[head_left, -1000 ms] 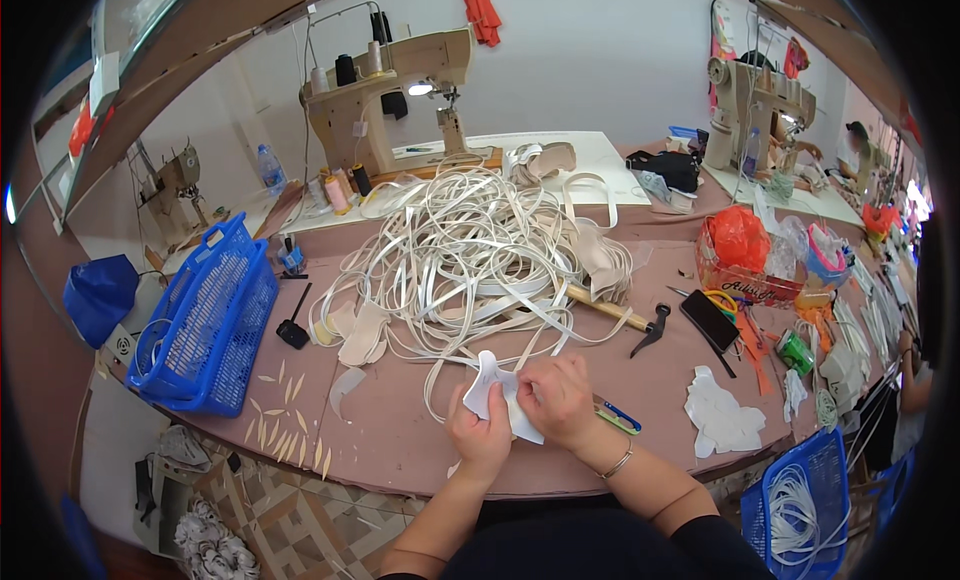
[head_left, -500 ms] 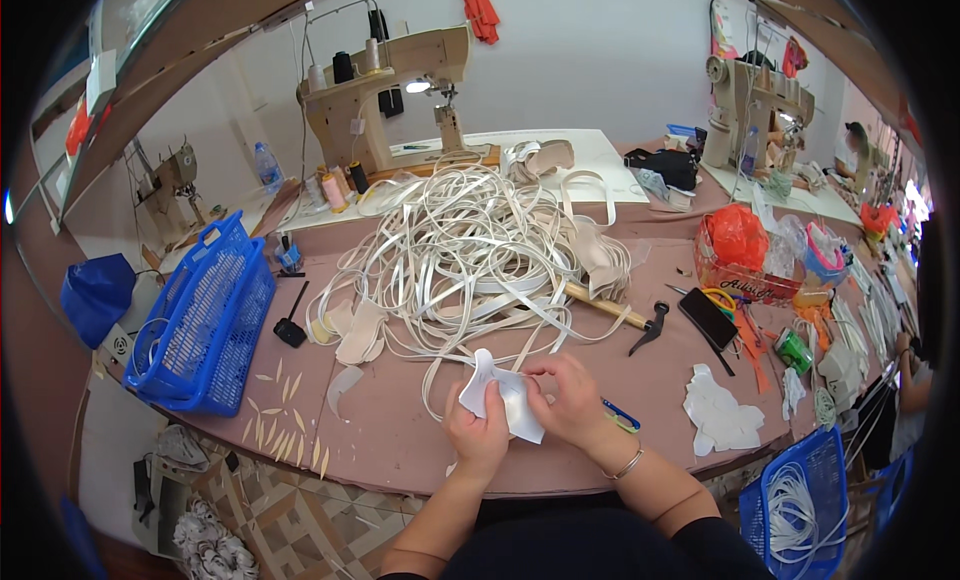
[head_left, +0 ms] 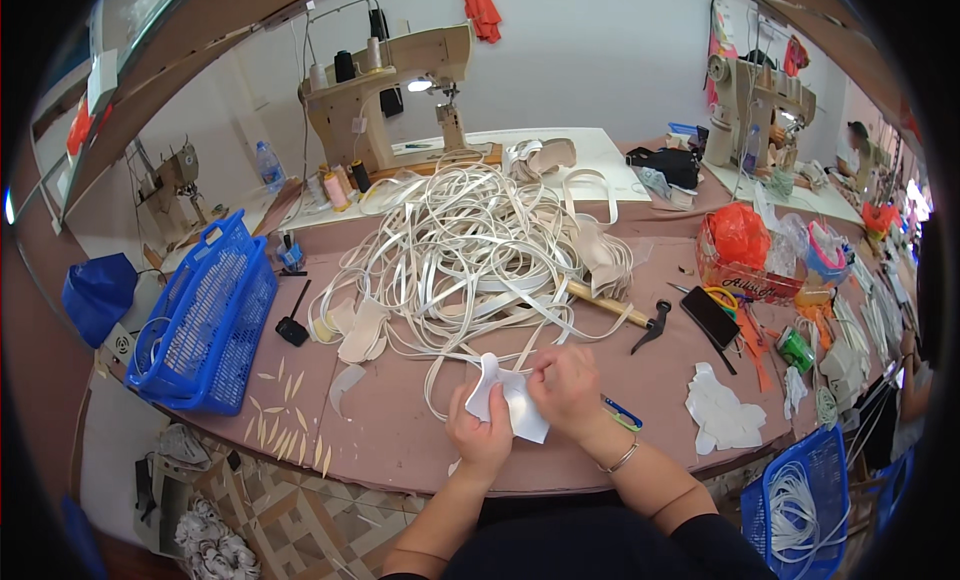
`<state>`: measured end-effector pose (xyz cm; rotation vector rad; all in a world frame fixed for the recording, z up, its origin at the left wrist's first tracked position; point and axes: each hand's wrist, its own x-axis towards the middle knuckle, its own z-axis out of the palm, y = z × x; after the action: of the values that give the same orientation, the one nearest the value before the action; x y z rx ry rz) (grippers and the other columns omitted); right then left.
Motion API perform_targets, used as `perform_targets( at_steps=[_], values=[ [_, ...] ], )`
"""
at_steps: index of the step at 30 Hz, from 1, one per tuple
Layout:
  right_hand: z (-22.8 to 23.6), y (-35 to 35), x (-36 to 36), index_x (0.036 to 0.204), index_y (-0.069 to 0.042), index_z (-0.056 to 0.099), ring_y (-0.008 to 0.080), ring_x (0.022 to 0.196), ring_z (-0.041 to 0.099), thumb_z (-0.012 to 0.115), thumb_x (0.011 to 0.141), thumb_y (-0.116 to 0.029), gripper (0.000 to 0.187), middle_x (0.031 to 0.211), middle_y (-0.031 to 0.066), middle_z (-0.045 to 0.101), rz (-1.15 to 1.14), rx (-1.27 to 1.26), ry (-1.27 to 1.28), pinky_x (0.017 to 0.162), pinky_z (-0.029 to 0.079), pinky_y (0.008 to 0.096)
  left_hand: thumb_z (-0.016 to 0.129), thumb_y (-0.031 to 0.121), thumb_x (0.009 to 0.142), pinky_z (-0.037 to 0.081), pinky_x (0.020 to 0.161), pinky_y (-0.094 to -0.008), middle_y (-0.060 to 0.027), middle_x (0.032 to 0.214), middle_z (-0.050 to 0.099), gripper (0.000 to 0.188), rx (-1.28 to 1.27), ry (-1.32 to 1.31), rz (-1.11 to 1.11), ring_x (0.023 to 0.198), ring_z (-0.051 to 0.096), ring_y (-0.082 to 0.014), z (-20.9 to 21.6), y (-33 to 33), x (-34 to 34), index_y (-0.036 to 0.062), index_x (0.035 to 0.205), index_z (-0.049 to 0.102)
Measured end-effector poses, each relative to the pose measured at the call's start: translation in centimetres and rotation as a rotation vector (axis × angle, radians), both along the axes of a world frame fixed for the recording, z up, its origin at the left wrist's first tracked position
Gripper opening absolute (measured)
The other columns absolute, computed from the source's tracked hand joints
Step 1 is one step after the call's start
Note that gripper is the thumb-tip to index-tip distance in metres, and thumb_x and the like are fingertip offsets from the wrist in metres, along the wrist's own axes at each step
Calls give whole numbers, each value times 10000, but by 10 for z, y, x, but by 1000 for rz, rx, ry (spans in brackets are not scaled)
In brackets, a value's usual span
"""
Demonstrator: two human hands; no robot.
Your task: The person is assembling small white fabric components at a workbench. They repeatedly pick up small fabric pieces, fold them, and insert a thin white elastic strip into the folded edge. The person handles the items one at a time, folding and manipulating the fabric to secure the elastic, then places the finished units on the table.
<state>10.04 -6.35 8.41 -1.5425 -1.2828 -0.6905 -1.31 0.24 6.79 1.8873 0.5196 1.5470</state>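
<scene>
I'm watching the left hand (head_left: pixel 481 427) clamp a smooth, curled white piece (head_left: pixel 523 412) in front of looping flat straps (head_left: pixel 470 255); right hand (head_left: pixel 568 392) bunched at its edge, whether pinching I can't tell.

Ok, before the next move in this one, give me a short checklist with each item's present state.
1. White piece held by the left hand: ok, the thumb lies over its near face.
2. Right hand gripping the piece: cannot tell; it is at the right edge, and the contact is hidden.
3. Piece flat: not ok, it is bent, with its upper left part curling up.
4. Hammer apart from both hands: ok, it lies beyond them, against the strap pile.
5. Blue-and-green tool well away from the right wrist: not ok, it lies close beside it.
</scene>
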Motion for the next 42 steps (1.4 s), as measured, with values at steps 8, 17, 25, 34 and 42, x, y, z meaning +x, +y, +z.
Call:
perform_targets(
  at_steps=[8, 17, 25, 34, 42],
  values=[
    [6, -12, -3, 850, -26, 510, 218, 670, 559, 610, 705, 0, 179, 775, 95, 573, 170, -69, 248, 591, 458, 309, 563, -8, 803, 455, 637, -291, -94, 801, 561, 123, -62, -5, -8, 717, 579, -190, 1, 3, 0, -42, 915, 602],
    [3, -12, -9, 833, -36, 512, 245, 692, 561, 621, 676, 10, 197, 746, 83, 558, 177, -93, 204, 610, 449, 324, 571, -14, 793, 441, 604, -301, -95, 777, 558, 109, -34, -28, -4, 679, 563, -198, 3, 1, 3, -34, 893, 609],
    [4, -8, -10, 787, -68, 498, 238, 646, 528, 625, 621, -4, 218, 683, 57, 522, 50, -132, 32, 594, 380, 353, 601, -2, 772, 461, 564, -333, -138, 764, 584, 147, 144, 16, 43, 645, 574, -287, 1, -2, 1, -18, 918, 605],
    [-6, -19, 11, 913, -28, 476, 108, 719, 534, 613, 766, -27, 202, 772, 35, 540, 392, -196, 844, 639, 440, 251, 570, -8, 803, 452, 633, -286, -91, 843, 565, 132, -20, 10, 59, 723, 572, -193, 2, 12, -7, -32, 930, 594],
    [-7, -25, 8, 1001, -20, 467, 100, 822, 545, 620, 789, -20, 262, 925, 47, 555, 734, -219, 1185, 704, 470, 244, 557, -30, 812, 459, 780, -279, -84, 1006, 546, 305, -795, -435, -463, 863, 565, -169, 6, -2, 9, -1, 1110, 497]
  ],
)
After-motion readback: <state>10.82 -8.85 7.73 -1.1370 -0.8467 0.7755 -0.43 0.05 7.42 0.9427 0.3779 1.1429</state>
